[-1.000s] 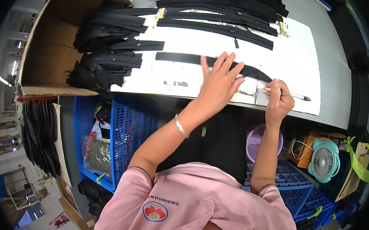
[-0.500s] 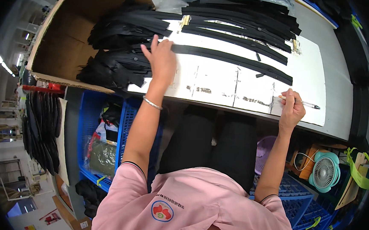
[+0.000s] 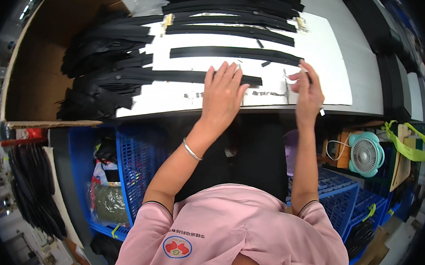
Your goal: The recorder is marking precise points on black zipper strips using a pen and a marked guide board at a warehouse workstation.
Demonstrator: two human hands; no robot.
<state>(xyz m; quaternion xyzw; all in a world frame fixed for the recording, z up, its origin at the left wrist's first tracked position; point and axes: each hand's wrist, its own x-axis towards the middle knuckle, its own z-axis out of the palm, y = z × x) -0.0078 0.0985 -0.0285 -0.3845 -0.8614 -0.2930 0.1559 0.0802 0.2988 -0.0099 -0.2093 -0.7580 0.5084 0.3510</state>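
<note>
My left hand (image 3: 222, 91) lies flat, fingers spread, on a black zipper (image 3: 177, 76) that runs from the pile at the left across the white board (image 3: 332, 82). Its right end shows past my fingers. My right hand (image 3: 310, 92) is closed, fingertips at the right end of another black zipper (image 3: 233, 52) lying just beyond. A pen (image 3: 322, 112) seems to be in that hand; only small pieces of it show, and the rest is hidden by my fingers. Dark marks and lines are on the board near my hands.
More black zippers (image 3: 231, 8) lie in rows at the far side. A cardboard box (image 3: 40, 51) on the left holds a thick pile of zippers (image 3: 100, 83). Blue crates (image 3: 132, 151) stand below the table; a turquoise fan (image 3: 366, 154) is at the right.
My left hand has moved right from the pile onto a zipper now drawn across the board's near part. My right hand has moved from the near edge to the other zipper's end.
</note>
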